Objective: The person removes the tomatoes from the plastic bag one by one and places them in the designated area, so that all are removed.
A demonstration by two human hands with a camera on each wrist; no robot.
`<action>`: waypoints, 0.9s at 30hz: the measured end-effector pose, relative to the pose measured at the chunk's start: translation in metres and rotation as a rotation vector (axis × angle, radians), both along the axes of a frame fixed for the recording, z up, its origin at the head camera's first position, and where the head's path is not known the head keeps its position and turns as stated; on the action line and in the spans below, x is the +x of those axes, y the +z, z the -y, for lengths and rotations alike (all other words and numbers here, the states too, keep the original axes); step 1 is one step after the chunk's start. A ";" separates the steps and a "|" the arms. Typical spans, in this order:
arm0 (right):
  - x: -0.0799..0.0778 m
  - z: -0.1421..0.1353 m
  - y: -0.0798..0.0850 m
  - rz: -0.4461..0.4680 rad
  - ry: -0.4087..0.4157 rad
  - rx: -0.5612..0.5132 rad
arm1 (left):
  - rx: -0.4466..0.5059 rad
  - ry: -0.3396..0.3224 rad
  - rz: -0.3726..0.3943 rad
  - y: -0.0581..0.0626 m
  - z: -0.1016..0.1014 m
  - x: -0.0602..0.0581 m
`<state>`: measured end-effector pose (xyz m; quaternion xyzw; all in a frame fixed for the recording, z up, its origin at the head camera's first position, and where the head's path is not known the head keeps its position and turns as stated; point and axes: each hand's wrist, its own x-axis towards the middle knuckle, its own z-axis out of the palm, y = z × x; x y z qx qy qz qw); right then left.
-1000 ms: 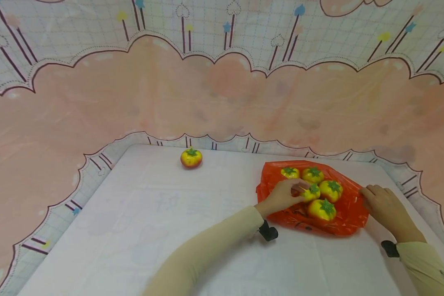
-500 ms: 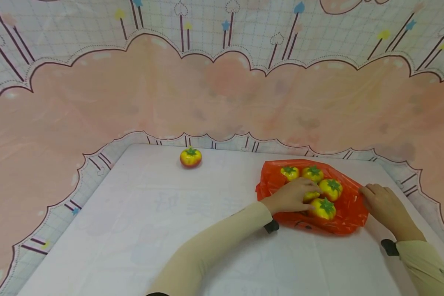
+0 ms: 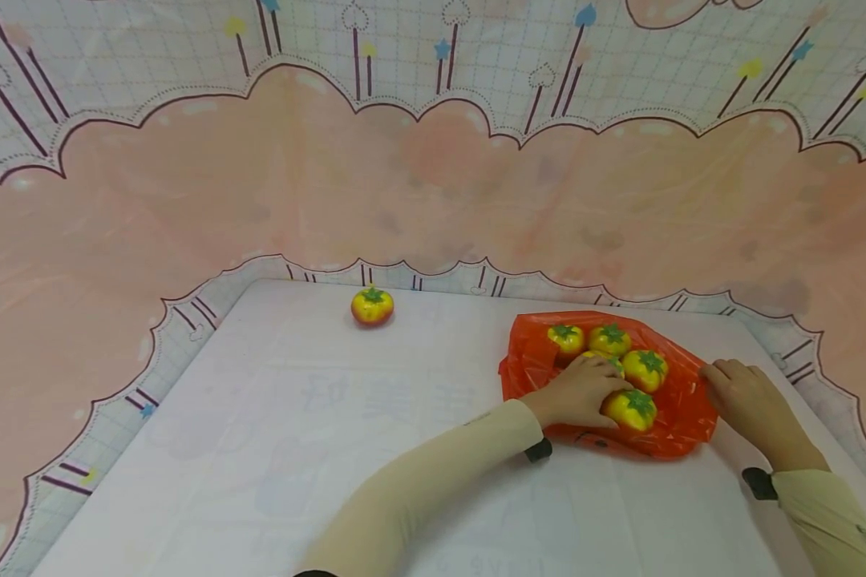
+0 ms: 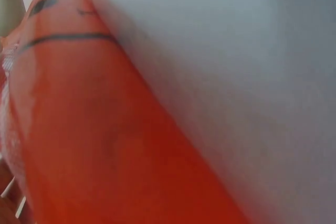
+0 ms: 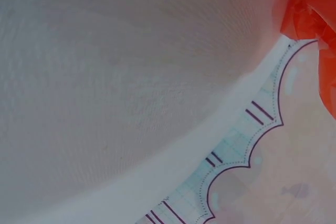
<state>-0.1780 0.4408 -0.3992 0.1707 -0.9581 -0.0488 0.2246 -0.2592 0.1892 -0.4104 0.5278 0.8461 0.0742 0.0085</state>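
Note:
A red plastic bag point(image 3: 681, 433) lies spread on the white table, with several yellow-red persimmons on it. My left hand point(image 3: 580, 393) reaches over the bag from the left. Its thumb and index finger pinch the left side of the front persimmon point(image 3: 633, 410). Behind that hand, the middle persimmon point(image 3: 606, 361) is partly covered. The right persimmon point(image 3: 646, 370) sits just beyond the fingers. At the bag's right edge, my right hand point(image 3: 750, 405) grips the plastic with curled fingers. In the left wrist view, the bag point(image 4: 89, 119) hides most of the hand's work.
One separate persimmon point(image 3: 372, 308) stands near the back edge of the white table point(image 3: 317, 433), left of the bag. A cloth with a pink cloud pattern point(image 3: 433, 192) rises behind the table. Part of the bag point(image 5: 304, 19) shows in the right wrist view's upper corner.
My left hand has released the middle persimmon and moved toward the front one, where its thumb and finger now lie. The right hand stays at the bag's edge.

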 end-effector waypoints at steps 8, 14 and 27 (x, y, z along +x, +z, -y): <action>0.000 0.004 0.000 0.004 -0.012 -0.003 | 0.001 0.011 0.063 -0.003 -0.004 0.007; 0.000 0.005 0.000 0.019 -0.025 -0.003 | 0.060 0.012 0.237 -0.003 -0.002 0.009; 0.000 0.003 -0.002 -0.031 0.020 -0.003 | 0.084 0.033 0.391 -0.005 -0.005 0.016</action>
